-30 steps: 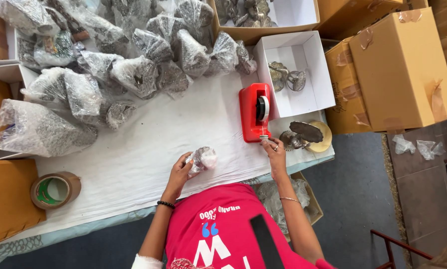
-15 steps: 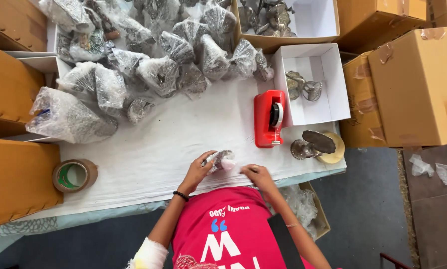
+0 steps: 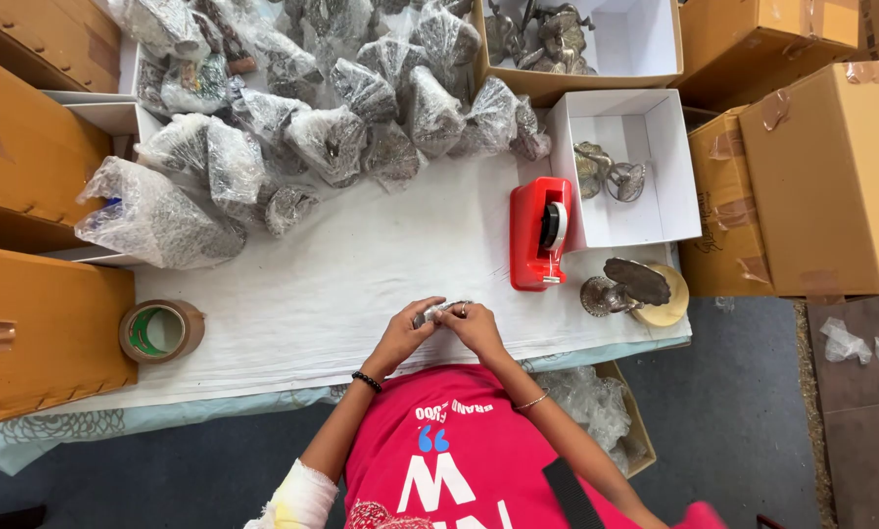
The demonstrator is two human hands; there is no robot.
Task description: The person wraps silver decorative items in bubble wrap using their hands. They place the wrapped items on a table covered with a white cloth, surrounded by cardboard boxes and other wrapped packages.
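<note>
table cover [image 3: 361, 264]: white cloth, matt, slightly creased
tape dispenser [image 3: 535, 233]: red plastic, glossy
wrapped pieces [image 3: 332, 137]: clear bubble wrap, shiny, crinkled
ornaments [image 3: 611, 171]: dull metal, tarnished
cartons [image 3: 831, 186]: brown cardboard, matt
tape roll [image 3: 160, 331]: brown, glossy
small box [image 3: 674, 186]: white card, smooth

A second earlier the right hand [image 3: 478, 328] was out at the near end of the red tape dispenser [image 3: 541, 233], while the left hand [image 3: 404, 337] alone held the small bubble-wrapped bundle [image 3: 435, 312] on the desk [image 3: 361, 264]. The right hand then came back left across the white cloth, and it closed onto the bundle. Both hands now covered it, fingers touching, so that little of the wrapping showed between them.
</note>
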